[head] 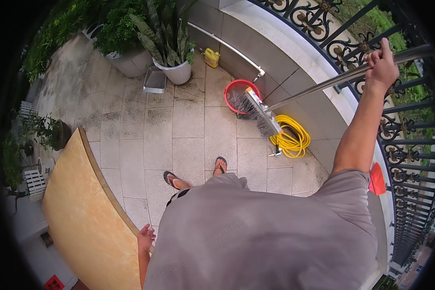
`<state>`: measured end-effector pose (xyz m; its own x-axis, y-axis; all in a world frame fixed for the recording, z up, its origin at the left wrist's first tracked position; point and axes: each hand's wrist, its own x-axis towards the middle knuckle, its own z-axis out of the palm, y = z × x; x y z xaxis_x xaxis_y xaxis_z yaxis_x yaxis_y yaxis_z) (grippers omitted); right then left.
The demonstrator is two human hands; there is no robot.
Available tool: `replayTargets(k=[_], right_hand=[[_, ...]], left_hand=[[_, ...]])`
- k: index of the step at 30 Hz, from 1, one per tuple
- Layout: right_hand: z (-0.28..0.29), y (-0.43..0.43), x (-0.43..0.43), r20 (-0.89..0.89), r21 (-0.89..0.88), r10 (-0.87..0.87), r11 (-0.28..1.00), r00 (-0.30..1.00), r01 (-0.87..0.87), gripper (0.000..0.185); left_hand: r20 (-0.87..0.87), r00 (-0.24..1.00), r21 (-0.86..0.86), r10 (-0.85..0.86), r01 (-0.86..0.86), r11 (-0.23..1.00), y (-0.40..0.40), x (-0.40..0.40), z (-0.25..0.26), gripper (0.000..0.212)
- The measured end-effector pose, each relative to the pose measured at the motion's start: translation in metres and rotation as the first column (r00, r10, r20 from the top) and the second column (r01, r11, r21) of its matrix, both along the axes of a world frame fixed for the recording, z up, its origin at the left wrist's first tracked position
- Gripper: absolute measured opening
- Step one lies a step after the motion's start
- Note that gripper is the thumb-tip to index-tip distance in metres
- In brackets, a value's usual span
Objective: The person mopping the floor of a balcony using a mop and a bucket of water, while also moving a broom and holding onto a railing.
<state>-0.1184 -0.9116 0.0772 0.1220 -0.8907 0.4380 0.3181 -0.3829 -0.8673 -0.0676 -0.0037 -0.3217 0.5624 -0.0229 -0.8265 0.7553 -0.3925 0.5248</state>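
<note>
My right hand (382,67) is raised at the right, closed around the metal pole (319,86) of a broom, its index finger pointing out. The broom's wide head (264,112) with grey bristles hangs at the pole's lower end. In the picture it overlaps a red plastic basin (226,95) and a coiled yellow hose (295,139); whether it touches them I cannot tell. The basin seems to hold water. A metal spray nozzle (275,153) ends the hose. My left hand (146,236) hangs low by my side, fingers loosely bent and holding nothing.
A tiled wall (282,72) with a black iron fence (351,50) curves along the right. A white pipe with a tap (260,73), a yellow jug (211,58), a potted snake plant (175,72) and a metal tray (154,80) stand ahead. A yellow stone ledge (76,203) lies left.
</note>
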Motion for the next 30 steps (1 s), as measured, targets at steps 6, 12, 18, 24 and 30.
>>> replayTargets(k=[6, 12, 18, 24, 30], right_hand=[[0.011, 0.002, -0.016, -0.115, -0.031, -0.073, 0.997, 0.991, 0.07, 0.036], [0.027, 0.006, -0.038, -0.121, -0.012, -0.031, 0.999, 0.992, 0.029, 0.033], [0.048, 0.024, -0.048, -0.118, -0.114, -0.054, 0.993, 0.992, 0.041, 0.032], [0.057, 0.031, -0.063, -0.079, -0.138, 0.07, 0.987, 0.994, -0.081, 0.037], [0.055, 0.047, -0.042, -0.091, -0.212, 0.178, 0.958, 0.98, -0.194, 0.051]], left_hand=[[0.046, 0.99, 0.19, -0.134, 0.123, 0.974, -0.039, 0.015, 0.044, 0.046], [0.072, 0.965, 0.212, -0.252, 0.232, 0.949, -0.057, 0.041, 0.052, 0.047], [0.08, 0.967, 0.182, -0.242, 0.225, 0.957, -0.077, 0.059, 0.041, 0.049], [0.119, 0.963, 0.152, -0.242, 0.224, 0.963, -0.085, 0.071, 0.034, 0.047], [0.096, 0.959, 0.183, -0.268, 0.248, 0.951, -0.098, 0.077, 0.043, 0.047]])
